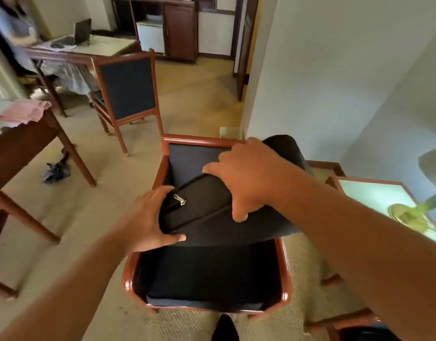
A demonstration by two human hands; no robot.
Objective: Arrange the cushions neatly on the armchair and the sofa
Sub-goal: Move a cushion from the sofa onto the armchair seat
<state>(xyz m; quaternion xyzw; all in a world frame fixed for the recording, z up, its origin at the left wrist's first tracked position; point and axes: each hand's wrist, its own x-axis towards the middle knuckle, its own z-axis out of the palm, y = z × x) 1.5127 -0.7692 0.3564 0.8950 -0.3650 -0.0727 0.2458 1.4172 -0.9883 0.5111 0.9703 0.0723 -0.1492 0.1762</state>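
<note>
Hands: we have both on one dark cushion (212,212); our left hand (150,217) cups its near-left corner with the thumb underneath, and our right hand (246,178) clamps the top edge, fingers over the far side and thumb pressed into the near face.
Cushion: it is held up off the seat, tilted, with its right end riding above the right armrest; a silver zip pull (179,200) shows on the face turned toward us.
Armchair: the wooden-framed armchair (202,139) stands directly below us, its dark seat pad (212,279) bare and its backrest panel partly hidden behind the cushion.
Step in hand: we judge this as bringing the cushion down into the armchair, not yet set in place.
Next move: it calls for swinging the right end inward so it clears the armrest, then standing the cushion square against the backrest; turning the zip side away from the front would look neater.
Watch for: the corner catching on the wooden arm as it comes down.
Sofa: we cannot make it out with confidence from this view.
Nearby: a second chair (127,89) stands well apart on the carpet.
</note>
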